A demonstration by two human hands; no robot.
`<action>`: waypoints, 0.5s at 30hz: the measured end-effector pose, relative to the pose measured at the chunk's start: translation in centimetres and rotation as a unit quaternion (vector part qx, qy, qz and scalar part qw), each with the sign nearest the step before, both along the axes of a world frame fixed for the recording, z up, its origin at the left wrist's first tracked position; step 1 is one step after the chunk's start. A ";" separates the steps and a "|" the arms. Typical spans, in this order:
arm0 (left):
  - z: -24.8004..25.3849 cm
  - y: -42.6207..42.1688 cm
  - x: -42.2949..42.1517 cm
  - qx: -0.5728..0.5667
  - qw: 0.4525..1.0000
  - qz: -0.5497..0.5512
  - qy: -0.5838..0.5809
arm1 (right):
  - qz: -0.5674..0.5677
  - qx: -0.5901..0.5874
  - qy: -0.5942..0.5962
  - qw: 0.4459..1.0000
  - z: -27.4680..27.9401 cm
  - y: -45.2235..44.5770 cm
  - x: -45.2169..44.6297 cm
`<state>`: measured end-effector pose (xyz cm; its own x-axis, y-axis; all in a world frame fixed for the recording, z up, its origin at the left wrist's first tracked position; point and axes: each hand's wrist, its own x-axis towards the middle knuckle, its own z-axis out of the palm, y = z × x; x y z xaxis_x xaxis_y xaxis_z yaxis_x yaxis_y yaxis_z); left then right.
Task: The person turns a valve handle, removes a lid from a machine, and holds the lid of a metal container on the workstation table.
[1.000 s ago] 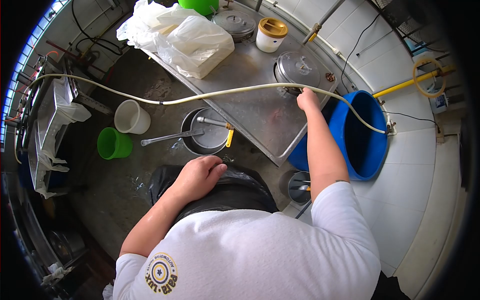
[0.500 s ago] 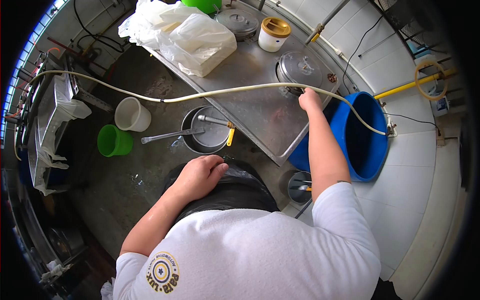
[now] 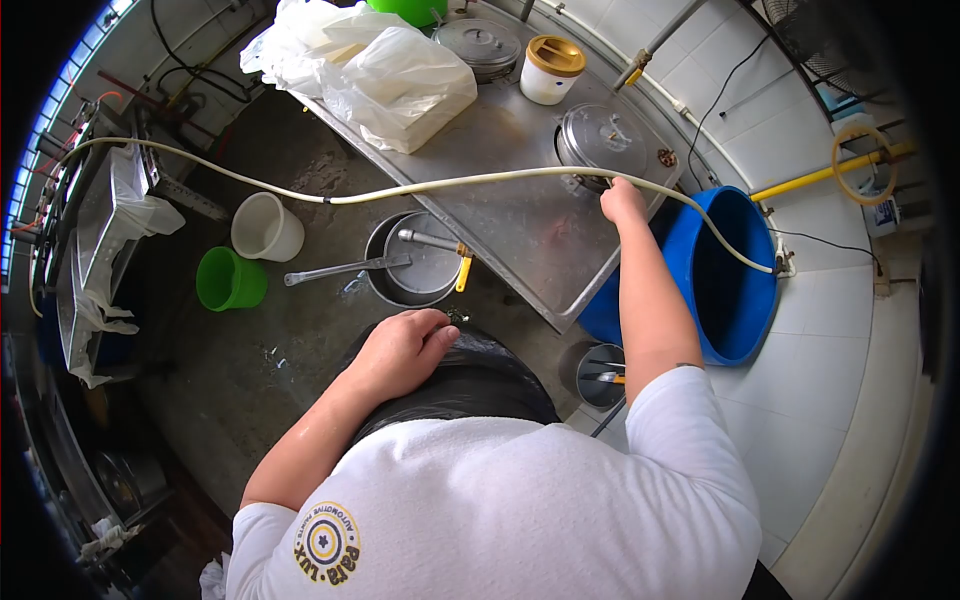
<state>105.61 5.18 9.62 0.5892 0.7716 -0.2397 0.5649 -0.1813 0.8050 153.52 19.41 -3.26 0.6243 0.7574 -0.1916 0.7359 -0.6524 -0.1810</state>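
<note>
My right hand [image 3: 624, 200] is closed at the near side of a lidded metal pot [image 3: 603, 137] on the steel table [image 3: 540, 235], around what looks like its handle, just below the pale hose [image 3: 480, 180]. My left hand [image 3: 408, 348] rests on the black apron [image 3: 455, 385] at my front, its fingers curled and their tips partly hidden. Beyond it on the floor, a metal basin [image 3: 385, 285] holds a pipe with a yellow-handled valve [image 3: 463, 272] and the end of a long metal utensil [image 3: 335, 271].
White plastic bags [image 3: 400, 90], a second lidded pot [image 3: 478, 45] and a white tub with a gold lid [image 3: 551, 70] stand on the table. A blue barrel [image 3: 735, 275] is at the right. White [image 3: 268, 228] and green [image 3: 231, 279] buckets stand on the floor at the left.
The view has shifted slightly. Both hands keep about the same places, my right at the pot and my left on the apron.
</note>
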 end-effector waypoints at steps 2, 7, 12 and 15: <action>0.1 0.1 0.1 0.002 1.000 -0.002 0.000 | 0.005 -0.002 -0.003 1.000 -0.3 0.2 0.3; 0.2 0.1 0.1 -0.002 1.000 -0.003 -0.002 | 0.001 -0.003 -0.003 1.000 -0.3 0.1 0.2; 0.1 0.3 0.1 -0.003 1.000 -0.007 -0.002 | -0.001 0.001 0.002 1.000 0.2 -0.1 -0.1; 0.1 0.3 0.1 -0.003 1.000 -0.007 0.000 | -0.003 -0.005 0.004 1.000 0.2 -0.1 -0.2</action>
